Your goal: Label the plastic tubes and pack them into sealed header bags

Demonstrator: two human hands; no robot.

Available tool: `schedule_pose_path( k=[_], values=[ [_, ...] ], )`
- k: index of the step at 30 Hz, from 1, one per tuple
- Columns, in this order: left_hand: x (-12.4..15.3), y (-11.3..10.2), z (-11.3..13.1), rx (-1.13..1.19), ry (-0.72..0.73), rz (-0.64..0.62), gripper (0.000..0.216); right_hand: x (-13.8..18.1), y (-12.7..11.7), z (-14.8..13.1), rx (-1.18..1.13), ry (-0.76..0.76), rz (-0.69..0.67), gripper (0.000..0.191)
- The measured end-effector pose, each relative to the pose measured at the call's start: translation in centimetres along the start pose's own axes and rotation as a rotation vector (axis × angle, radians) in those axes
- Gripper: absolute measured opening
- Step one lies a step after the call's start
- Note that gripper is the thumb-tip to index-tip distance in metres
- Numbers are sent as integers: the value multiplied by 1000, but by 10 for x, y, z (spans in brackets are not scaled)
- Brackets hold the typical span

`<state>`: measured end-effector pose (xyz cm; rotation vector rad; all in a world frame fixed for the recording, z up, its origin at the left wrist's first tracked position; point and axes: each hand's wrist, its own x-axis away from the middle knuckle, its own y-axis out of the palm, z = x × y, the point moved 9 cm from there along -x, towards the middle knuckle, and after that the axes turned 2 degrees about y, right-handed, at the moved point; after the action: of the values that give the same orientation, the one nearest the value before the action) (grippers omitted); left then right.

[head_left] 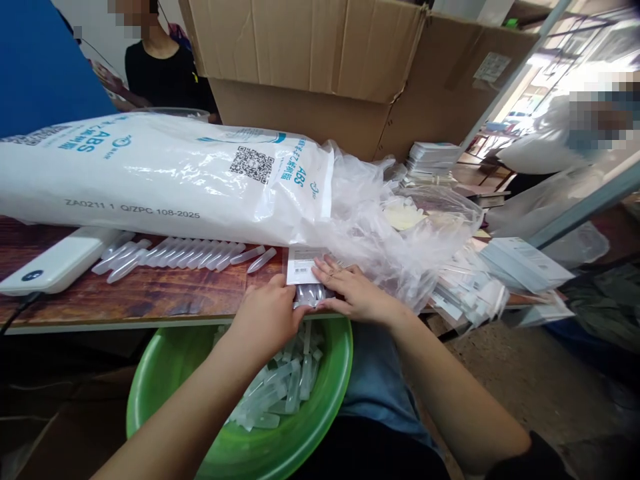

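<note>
My left hand [267,313] grips the lower left side of a small clear packet [303,267] with a white barcode label, lying at the front edge of the wooden table [150,293]. Clear plastic tubes show inside the packet's lower end. My right hand [353,292] lies flat on the packet's right side, fingers pressing it down. Below both hands, on my lap, sits a green basin [310,427] holding several loose clear tubes [280,393].
A row of clear tubes [180,255] lies on the table beside a white device [60,261]. A big white ABS sack [160,173] and crumpled clear bags [400,233] lie behind. Finished packets [470,293] pile at right. Cardboard boxes [320,60] stand beyond; other people sit far left and right.
</note>
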<state>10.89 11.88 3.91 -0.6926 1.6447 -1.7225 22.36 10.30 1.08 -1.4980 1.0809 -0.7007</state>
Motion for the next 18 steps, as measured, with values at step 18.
schedule_pose_path(
  k=[18],
  values=[
    [-12, 15, -6, -85, 261, 324, 40, -4, -2, -11, 263, 48, 332, 48]
  ],
)
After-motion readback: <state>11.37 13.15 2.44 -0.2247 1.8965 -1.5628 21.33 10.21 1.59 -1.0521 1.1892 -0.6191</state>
